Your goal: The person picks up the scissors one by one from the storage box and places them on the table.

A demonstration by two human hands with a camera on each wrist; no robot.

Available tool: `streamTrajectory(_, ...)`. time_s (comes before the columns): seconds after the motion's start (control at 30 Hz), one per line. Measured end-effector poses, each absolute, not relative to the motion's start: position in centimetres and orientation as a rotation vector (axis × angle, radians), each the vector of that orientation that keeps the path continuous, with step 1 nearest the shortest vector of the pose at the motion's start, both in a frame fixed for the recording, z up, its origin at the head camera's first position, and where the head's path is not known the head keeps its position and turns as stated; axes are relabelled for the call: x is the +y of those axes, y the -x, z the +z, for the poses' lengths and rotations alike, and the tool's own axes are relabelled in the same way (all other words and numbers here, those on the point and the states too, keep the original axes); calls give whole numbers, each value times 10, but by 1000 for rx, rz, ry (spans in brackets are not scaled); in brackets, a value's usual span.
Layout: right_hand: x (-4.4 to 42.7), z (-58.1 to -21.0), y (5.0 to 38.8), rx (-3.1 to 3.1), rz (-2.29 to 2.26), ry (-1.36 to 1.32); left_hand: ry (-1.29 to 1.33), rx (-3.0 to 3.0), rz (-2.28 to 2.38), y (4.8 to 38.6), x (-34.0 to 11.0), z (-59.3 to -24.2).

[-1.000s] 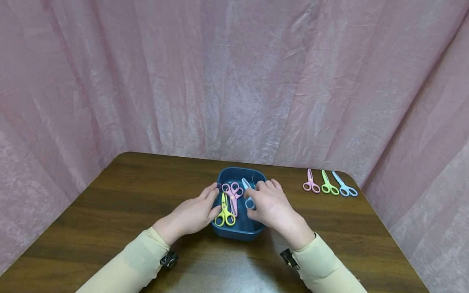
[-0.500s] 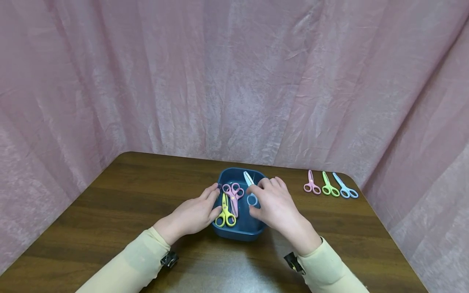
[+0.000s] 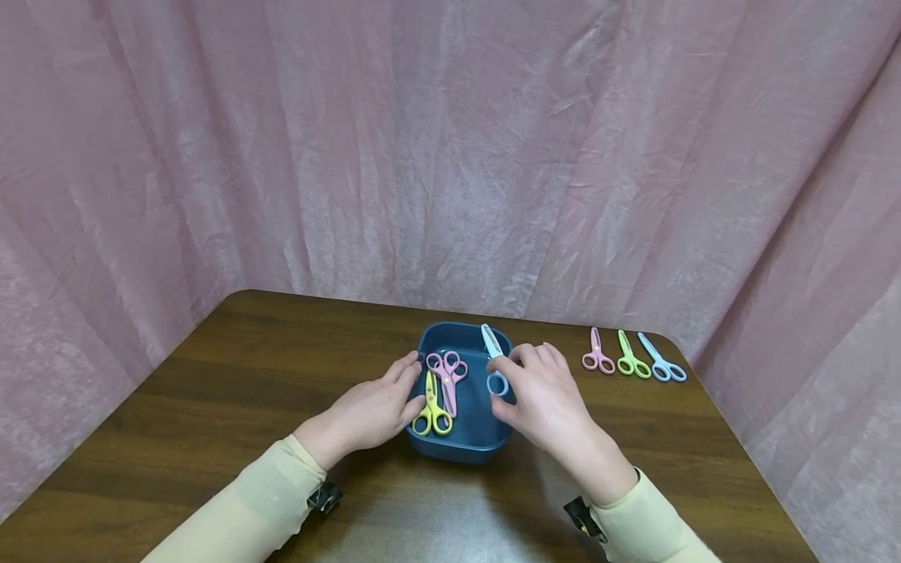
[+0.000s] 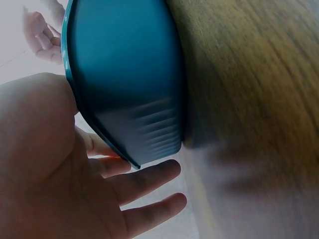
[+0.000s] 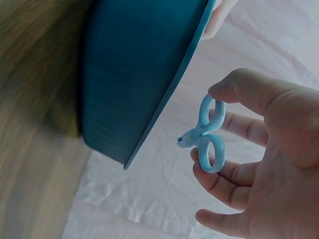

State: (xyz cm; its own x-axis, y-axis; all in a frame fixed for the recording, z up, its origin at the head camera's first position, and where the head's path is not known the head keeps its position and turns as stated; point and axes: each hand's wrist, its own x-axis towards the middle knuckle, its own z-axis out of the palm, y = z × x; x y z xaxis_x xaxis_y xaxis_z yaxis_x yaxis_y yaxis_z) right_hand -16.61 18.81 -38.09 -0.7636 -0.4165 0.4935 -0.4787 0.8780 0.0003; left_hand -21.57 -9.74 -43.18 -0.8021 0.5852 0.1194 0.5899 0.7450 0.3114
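Note:
In the head view, my right hand (image 3: 545, 399) pinches a pair of light blue scissors (image 3: 497, 381) by the handle rings, over the tub's right side. The right wrist view shows these scissors (image 5: 204, 134) between thumb and fingers, apart from the tub wall (image 5: 139, 74). My left hand (image 3: 366, 410) holds the blue plastic tub (image 3: 461, 452) at its left side, thumb over the rim. In the left wrist view, two fingers lie along the outside of the tub (image 4: 129, 69). Inside lie purple scissors (image 3: 448, 379) and yellow scissors (image 3: 432, 414), partly overlapping.
Pink scissors (image 3: 597, 360), green scissors (image 3: 631, 361) and blue scissors (image 3: 662, 363) lie in a row at the table's back right corner, blades toward the back. Behind the brown wooden table (image 3: 303, 336) hangs a pink curtain (image 3: 450, 156).
My right hand has moved right and lifted the light blue scissors from the tub, turning their blades more toward the back. The left hand stays at the tub's side.

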Motion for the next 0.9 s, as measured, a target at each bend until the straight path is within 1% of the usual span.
streamTrajectory(0.9, 234, -391, 155, -2442, 147, -568, 977, -2932, -541, 215, -99, -431)
